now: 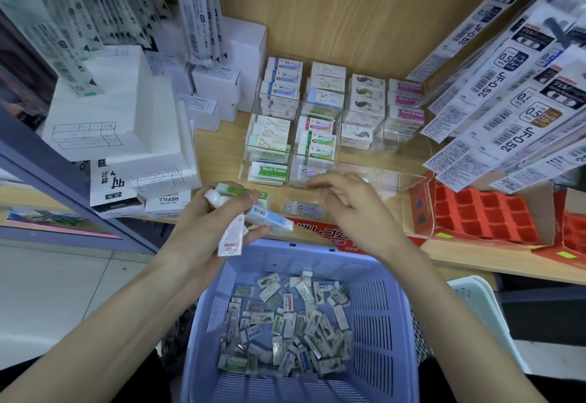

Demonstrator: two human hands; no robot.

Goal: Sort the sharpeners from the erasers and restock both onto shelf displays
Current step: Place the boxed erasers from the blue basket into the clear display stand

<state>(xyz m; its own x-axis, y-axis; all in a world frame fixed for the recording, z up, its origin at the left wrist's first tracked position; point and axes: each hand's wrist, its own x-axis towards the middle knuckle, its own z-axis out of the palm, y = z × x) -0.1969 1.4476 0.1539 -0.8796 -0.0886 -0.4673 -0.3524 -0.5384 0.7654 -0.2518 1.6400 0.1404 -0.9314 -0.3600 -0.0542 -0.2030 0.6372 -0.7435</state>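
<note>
Head view: eraser sorting, frame centre.
Left hand (215, 215) grips a bunch of erasers (274, 221); right hand (347, 209), fingers loosely curled, empty, hovers just right of a lone eraser (303, 208) lying on the shelf (218, 155).

Stacked white boxes (104, 110), hanging refill packs (507, 85), red tray (485, 215)

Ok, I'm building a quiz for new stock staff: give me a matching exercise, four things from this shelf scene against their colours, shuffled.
Things:
1 basket
2 divided tray
3 REFILL box
4 front Hard Eraser label

Colours:
a green
b white
c lilac-blue
d red

Pairs: 1-c; 2-d; 3-b; 4-a
</note>
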